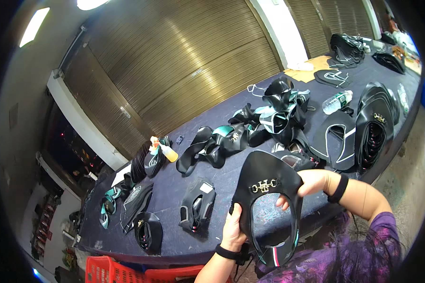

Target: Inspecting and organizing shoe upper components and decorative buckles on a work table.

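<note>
I hold a black shoe upper (264,181) with a gold metal buckle on its front, raised a little above the near edge of the dark blue table (174,226). My left hand (233,228) grips its lower left edge, thumb on the black material. My right hand (311,184) grips its right side, fingers curled inside the opening. Both wrists wear black bands. The upper's inner lining shows a teal rim and a striped tab at the bottom.
Many more black shoe uppers lie across the table: a stack with gold buckles (375,129) at right, a heap with teal linings (269,118) in the middle, single pieces (196,205) at left. A yellow glue bottle (167,152), a water bottle (337,101) and a red crate (113,272) are nearby.
</note>
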`<move>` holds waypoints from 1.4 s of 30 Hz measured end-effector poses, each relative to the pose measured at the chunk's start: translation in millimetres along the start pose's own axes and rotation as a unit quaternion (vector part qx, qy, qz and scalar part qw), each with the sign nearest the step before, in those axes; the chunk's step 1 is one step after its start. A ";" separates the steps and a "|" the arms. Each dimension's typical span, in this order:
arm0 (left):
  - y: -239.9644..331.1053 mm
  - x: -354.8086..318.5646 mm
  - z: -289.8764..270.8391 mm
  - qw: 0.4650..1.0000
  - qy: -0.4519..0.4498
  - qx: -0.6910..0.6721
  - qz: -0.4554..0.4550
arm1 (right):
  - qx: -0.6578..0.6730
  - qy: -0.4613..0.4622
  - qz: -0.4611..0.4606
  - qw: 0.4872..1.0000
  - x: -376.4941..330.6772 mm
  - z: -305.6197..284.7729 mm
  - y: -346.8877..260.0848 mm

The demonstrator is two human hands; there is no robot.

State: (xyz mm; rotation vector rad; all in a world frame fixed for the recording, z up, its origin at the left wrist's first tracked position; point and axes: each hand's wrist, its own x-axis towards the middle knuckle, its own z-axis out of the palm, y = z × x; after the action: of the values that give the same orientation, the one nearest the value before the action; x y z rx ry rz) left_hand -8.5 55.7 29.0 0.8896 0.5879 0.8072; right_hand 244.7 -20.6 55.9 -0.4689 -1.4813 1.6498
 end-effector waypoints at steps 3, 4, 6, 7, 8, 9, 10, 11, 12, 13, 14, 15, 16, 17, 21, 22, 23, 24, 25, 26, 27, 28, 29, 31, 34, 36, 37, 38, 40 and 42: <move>-6.0 -1.5 5.1 0.999 0.016 -0.009 -0.030 | 0.075 0.119 0.008 0.990 -0.4 13.0 10.9; -8.8 -2.5 1.8 0.999 0.020 -0.026 -0.030 | 0.076 0.121 0.006 0.990 -1.6 13.7 11.9; -11.1 -5.3 -8.9 0.997 0.028 -0.067 -0.016 | 0.083 0.178 0.022 0.980 -1.9 13.5 13.7; -9.4 -7.5 -13.8 0.997 -0.025 -0.067 -0.005 | 0.085 0.176 0.024 0.980 -2.2 13.0 15.7; -7.4 -9.0 -17.1 0.995 -0.079 -0.066 0.006 | 0.093 0.195 0.035 0.976 -4.0 13.1 19.2; -2.2 -13.4 -10.4 0.996 -0.073 -0.053 0.025 | 0.100 0.214 0.048 0.970 -6.9 13.9 23.4; -0.1 -12.2 -10.2 0.996 -0.070 -0.054 0.025 | 0.108 0.234 0.060 0.964 -9.3 14.6 27.1; 1.6 -11.3 -10.6 0.996 -0.068 0.009 0.053 | 0.132 0.239 0.052 0.961 -11.0 15.0 30.1; 3.6 -10.5 -11.2 0.992 -0.066 0.075 0.079 | 0.135 0.239 0.053 0.960 -13.3 15.2 34.0; 5.8 -9.4 -11.4 0.988 -0.083 0.094 0.093 | 0.159 0.244 0.050 0.956 -15.3 15.0 37.8; 6.4 -9.6 -13.5 0.988 -0.082 0.095 0.091 | 0.182 0.248 0.048 0.950 -16.5 15.3 40.5; 5.3 -10.8 -15.4 0.979 -0.093 0.143 0.109 | 0.191 0.266 0.071 0.942 -18.8 18.8 40.4; 3.8 -12.0 -16.9 0.968 -0.104 0.191 0.126 | 0.195 0.267 0.074 0.941 -19.7 21.6 42.2; 3.7 -14.2 -14.9 0.970 -0.104 0.195 0.105 | 0.217 0.270 0.087 0.934 -20.1 24.0 44.8; -5.6 -14.2 -8.8 0.974 -0.076 0.198 0.079 | 0.244 0.293 0.109 0.918 -24.1 21.2 59.5; -7.4 -11.7 -10.2 0.974 -0.076 0.199 0.079 | 0.246 0.293 0.109 0.918 -23.7 19.9 60.7; -9.0 -9.6 -13.0 0.974 -0.073 0.202 0.078 | 0.254 0.287 0.103 0.918 -22.7 18.8 61.8; -11.5 -9.6 -13.5 0.973 -0.073 0.204 0.074 | 0.262 0.284 0.099 0.917 -24.7 19.8 62.2; -12.6 -10.4 -12.3 0.974 -0.073 0.204 0.072 | 0.263 0.285 0.100 0.916 -26.2 20.7 62.5; -13.2 -12.1 -10.3 0.975 -0.056 0.207 0.058 | 0.264 0.289 0.098 0.915 -27.3 21.6 62.5; -13.5 -13.7 -9.2 0.976 -0.040 0.210 0.045 | 0.264 0.293 0.096 0.914 -28.1 22.9 62.9; -14.7 -14.4 -9.3 0.976 -0.039 0.211 0.043 | 0.266 0.293 0.096 0.913 -29.1 23.8 63.4; -16.4 -15.0 -9.7 0.973 -0.030 0.223 0.044 | 0.263 0.296 0.101 0.913 -30.1 24.5 64.0; -20.0 -15.6 -11.7 0.970 -0.018 0.237 0.046 | 0.261 0.297 0.106 0.912 -30.7 26.1 65.1; -23.8 -15.2 -15.6 0.978 -0.018 0.205 0.043 | 0.253 0.300 0.112 0.913 -29.5 30.1 62.0; -22.8 -11.8 -13.7 0.993 -0.023 0.110 -0.022 | 0.181 0.288 0.130 0.931 -28.2 32.8 47.7; -22.4 -9.3 -11.4 0.993 -0.024 0.110 -0.023 | 0.182 0.289 0.130 0.931 -25.6 27.1 49.6; -22.2 -6.9 -8.8 0.995 -0.037 0.080 -0.044 | 0.062 0.308 0.074 0.947 -21.6 18.5 54.7; -20.9 -8.4 -6.7 0.996 -0.052 0.052 -0.056 | -0.064 0.316 0.011 0.947 -15.5 16.3 49.8; -22.8 -6.8 -6.4 0.996 -0.053 0.031 -0.065 | -0.023 0.312 0.004 0.950 -8.1 20.6 36.1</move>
State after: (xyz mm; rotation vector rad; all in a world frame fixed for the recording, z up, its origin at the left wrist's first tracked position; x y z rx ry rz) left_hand -8.8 44.4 7.2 0.9357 0.5734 0.6232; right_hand 221.8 -37.6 24.6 -0.9255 -1.0376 1.2996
